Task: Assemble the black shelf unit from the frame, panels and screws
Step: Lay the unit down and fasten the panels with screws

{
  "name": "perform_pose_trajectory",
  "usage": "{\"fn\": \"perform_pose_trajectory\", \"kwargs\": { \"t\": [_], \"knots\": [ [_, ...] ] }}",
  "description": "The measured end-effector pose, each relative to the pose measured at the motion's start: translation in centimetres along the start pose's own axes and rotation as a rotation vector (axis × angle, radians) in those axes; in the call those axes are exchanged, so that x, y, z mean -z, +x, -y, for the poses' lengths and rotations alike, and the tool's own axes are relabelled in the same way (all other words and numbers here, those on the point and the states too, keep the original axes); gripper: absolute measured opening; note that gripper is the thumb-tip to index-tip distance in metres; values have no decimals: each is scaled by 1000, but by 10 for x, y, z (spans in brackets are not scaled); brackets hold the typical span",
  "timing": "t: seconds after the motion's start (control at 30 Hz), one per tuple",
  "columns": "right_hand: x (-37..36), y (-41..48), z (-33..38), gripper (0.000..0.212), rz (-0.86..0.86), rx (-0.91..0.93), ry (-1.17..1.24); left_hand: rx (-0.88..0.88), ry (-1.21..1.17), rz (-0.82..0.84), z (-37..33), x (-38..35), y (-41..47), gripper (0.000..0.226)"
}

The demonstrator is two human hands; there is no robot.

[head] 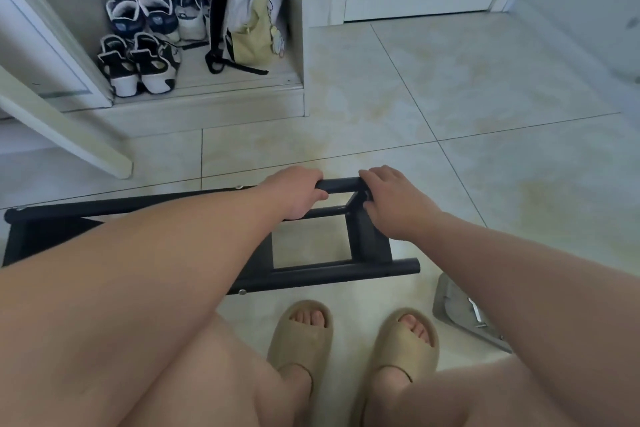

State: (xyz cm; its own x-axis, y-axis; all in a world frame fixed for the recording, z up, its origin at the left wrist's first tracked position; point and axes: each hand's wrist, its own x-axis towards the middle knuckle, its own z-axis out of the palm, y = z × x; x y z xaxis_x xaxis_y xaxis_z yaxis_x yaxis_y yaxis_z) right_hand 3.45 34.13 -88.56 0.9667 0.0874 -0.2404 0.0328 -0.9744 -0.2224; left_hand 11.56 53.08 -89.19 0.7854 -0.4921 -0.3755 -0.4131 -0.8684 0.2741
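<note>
Mid-frame, left hand [298,192] and right hand [391,204] both curl round the black shelf frame's [346,270] top tube [337,185]; best kept square while seating.

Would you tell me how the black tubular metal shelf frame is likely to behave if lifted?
The black tubular metal shelf frame probably stays stiff, since its bars run straight. The left hand and right hand both grip one end, so the long other end may swing down. Its smooth round tubes could slip.

no readable text, label, brand, number or sign on anything in view
</note>
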Motion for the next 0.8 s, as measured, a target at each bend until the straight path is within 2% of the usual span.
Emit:
{"fn": "perform_pose_trajectory", "kwargs": {
  "t": [0.17,0.27,0.37,0.5,0.6,0.8],
  "knots": [
    [-7,28,-10,57,-29,23,10,87,47,-104,8,-5,29,22],
    [-14,39,-11,66,20,5,6,153,103,-133,12,-5,43,30],
    [-20,40,-14,73,118,-33,-2,203,103,-135,11,-4,50,35],
    [-18,31,-22,74,163,-34,-30,241,142,-55,1,-4,47,50],
    [-11,16,-29,73,186,-72,-36,215,186,-46,-9,-4,35,61],
    [4,-38,-48,72,210,-142,-85,25,224,-111,-51,4,6,71]
  ]
}}
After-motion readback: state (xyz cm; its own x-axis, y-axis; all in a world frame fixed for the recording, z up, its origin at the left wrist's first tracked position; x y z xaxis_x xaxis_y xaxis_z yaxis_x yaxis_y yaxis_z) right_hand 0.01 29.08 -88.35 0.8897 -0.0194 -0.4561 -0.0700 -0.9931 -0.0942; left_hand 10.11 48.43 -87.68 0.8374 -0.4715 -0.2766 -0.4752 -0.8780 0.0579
